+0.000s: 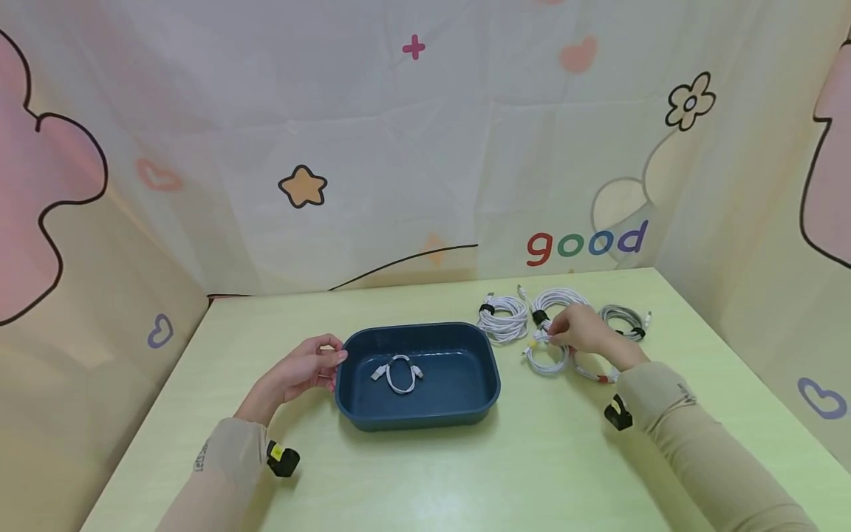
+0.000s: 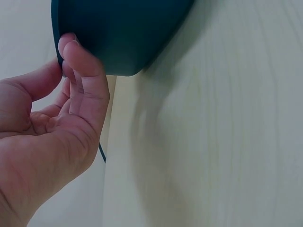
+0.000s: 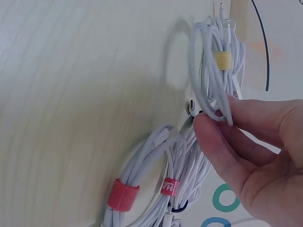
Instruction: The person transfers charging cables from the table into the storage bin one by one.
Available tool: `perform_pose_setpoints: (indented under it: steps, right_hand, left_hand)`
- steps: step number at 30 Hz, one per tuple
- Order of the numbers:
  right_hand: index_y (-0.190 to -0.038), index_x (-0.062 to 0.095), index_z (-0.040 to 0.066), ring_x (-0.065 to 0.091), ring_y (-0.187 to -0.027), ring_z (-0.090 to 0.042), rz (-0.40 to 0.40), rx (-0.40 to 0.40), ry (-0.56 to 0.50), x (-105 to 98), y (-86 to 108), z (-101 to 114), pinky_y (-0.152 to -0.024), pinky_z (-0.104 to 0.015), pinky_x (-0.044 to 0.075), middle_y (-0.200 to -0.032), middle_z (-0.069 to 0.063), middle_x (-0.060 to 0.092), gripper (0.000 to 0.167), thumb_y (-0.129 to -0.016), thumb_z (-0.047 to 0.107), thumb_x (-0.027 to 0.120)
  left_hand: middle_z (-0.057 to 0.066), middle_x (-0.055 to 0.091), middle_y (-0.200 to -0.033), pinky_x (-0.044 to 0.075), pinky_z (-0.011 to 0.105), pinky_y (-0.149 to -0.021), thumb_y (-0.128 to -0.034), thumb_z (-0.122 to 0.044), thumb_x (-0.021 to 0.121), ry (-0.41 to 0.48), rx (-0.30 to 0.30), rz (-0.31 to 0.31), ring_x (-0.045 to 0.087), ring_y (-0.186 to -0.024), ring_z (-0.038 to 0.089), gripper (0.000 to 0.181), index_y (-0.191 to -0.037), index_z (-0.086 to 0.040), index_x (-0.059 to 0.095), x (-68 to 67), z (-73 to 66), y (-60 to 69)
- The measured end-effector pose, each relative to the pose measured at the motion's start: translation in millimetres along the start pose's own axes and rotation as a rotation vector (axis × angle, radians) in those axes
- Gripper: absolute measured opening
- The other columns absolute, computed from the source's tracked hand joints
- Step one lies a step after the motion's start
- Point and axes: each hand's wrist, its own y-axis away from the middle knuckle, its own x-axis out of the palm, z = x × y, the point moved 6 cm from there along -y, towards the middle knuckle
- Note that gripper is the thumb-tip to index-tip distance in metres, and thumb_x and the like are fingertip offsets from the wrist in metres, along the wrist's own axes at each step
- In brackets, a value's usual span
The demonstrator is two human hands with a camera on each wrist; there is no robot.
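My left hand (image 1: 307,369) grips the left rim of a dark blue tray (image 1: 419,423), thumb on the rim and fingers against the outer wall. In the tray lies a small looped white cable (image 1: 401,375). At the right, my right hand (image 1: 581,330) pinches a coiled white cable (image 1: 547,367) between thumb and fingers. In the right wrist view this coil (image 3: 207,78) has a yellow strap (image 3: 223,60) and hangs from the fingertips (image 3: 213,118). The left wrist view shows the left hand (image 2: 71,109) at the tray's wall (image 2: 118,38).
Behind and beside the right hand lie a white coil with a black strap (image 1: 503,319), a larger white coil (image 1: 561,297) and a grey coil (image 1: 621,319). Red straps (image 3: 123,194) bind other cables. A printed curtain (image 1: 372,148) stands behind the table (image 1: 425,480).
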Motion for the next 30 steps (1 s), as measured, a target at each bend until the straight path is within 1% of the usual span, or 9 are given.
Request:
perform_pose_setpoints:
  steps: [6, 8, 11, 16, 20, 22, 26, 30]
  right_hand:
    - [-0.097, 0.069, -0.008, 0.062, -0.059, -0.01, 0.032, 0.077, -0.149, -0.7, -0.5, -1.9, -0.058, -0.027, 0.056, -0.086, -0.019, 0.071, 0.015, -0.088, 0.004, 0.067]
    - [-0.101, 0.068, -0.01, 0.064, -0.061, -0.011, 0.042, 0.082, -0.204, -0.9, -1.1, -0.1, -0.061, -0.029, 0.058, -0.09, -0.023, 0.071, 0.019, -0.089, 0.004, 0.066]
    - [-0.103, 0.067, -0.011, 0.065, -0.063, -0.012, 0.038, 0.082, -0.261, -2.7, -2.6, 3.9, -0.062, -0.029, 0.058, -0.093, -0.025, 0.07, 0.021, -0.089, 0.004, 0.066]
    - [-0.105, 0.067, -0.01, 0.066, -0.064, -0.013, 0.026, 0.083, -0.285, -7.1, -5.6, 12.8, -0.065, -0.03, 0.059, -0.093, -0.023, 0.07, 0.022, -0.089, 0.006, 0.067]
    - [-0.105, 0.068, -0.008, 0.065, -0.065, -0.014, 0.018, 0.089, -0.271, -9.7, -8.6, 20.4, -0.065, -0.03, 0.059, -0.093, -0.023, 0.07, 0.023, -0.089, 0.008, 0.068]
    - [-0.105, 0.068, -0.008, 0.064, -0.064, -0.014, 0.017, 0.091, -0.271, -10.2, -10.3, 24.6, -0.065, -0.03, 0.058, -0.09, -0.02, 0.071, 0.023, -0.089, 0.008, 0.068]
    - [-0.105, 0.068, -0.008, 0.064, -0.063, -0.013, 0.025, 0.067, -0.267, -10.0, -12.8, 36.3, -0.068, -0.035, 0.059, -0.085, -0.014, 0.071, 0.023, -0.089, 0.008, 0.067]
    - [-0.106, 0.068, -0.006, 0.065, -0.063, -0.014, 0.03, 0.054, -0.267, -8.5, -15.4, 49.4, -0.07, -0.035, 0.059, -0.09, -0.018, 0.071, 0.022, -0.089, 0.009, 0.068]
  left_hand:
    - [-0.002, 0.055, -0.072, 0.052, 0.025, -0.061, -0.0993, -0.021, 0.053, 0.002, 0.002, 0.007, 0.056, -0.061, 0.014, 0.017, -0.106, -0.009, 0.043, -0.7, -1.7, -1.5]
    - [-0.002, 0.055, -0.072, 0.052, 0.025, -0.061, -0.0992, -0.021, 0.054, 0.002, 0.003, 0.007, 0.056, -0.061, 0.014, 0.017, -0.105, -0.009, 0.043, -1.1, -2.3, -2.2]
    - [-0.002, 0.055, -0.071, 0.052, 0.025, -0.061, -0.099, -0.021, 0.054, 0.004, 0.002, 0.008, 0.056, -0.06, 0.014, 0.017, -0.105, -0.009, 0.043, -1.6, -2.5, -2.9]
    - [-0.002, 0.055, -0.071, 0.052, 0.025, -0.061, -0.099, -0.02, 0.054, 0.007, 0.004, 0.011, 0.056, -0.06, 0.014, 0.017, -0.105, -0.01, 0.043, -1.6, -3.1, -3.1]
    - [-0.002, 0.055, -0.071, 0.052, 0.025, -0.061, -0.099, -0.021, 0.054, 0.009, 0.009, 0.01, 0.056, -0.06, 0.014, 0.017, -0.105, -0.01, 0.043, -1.5, -2.9, -3.4]
    - [-0.002, 0.056, -0.071, 0.052, 0.025, -0.061, -0.0989, -0.021, 0.054, 0.009, 0.009, 0.009, 0.056, -0.06, 0.014, 0.017, -0.105, -0.01, 0.043, -1.6, -2.0, -3.2]
    - [-0.002, 0.056, -0.072, 0.052, 0.024, -0.062, -0.099, -0.021, 0.054, 0.015, 0.009, 0.012, 0.056, -0.062, 0.014, 0.017, -0.105, -0.01, 0.043, -0.9, 0.2, -1.6]
    - [-0.002, 0.056, -0.071, 0.052, 0.024, -0.062, -0.0992, -0.021, 0.054, 0.027, 0.015, 0.02, 0.056, -0.062, 0.014, 0.016, -0.105, -0.01, 0.043, 0.5, -0.2, -0.2]
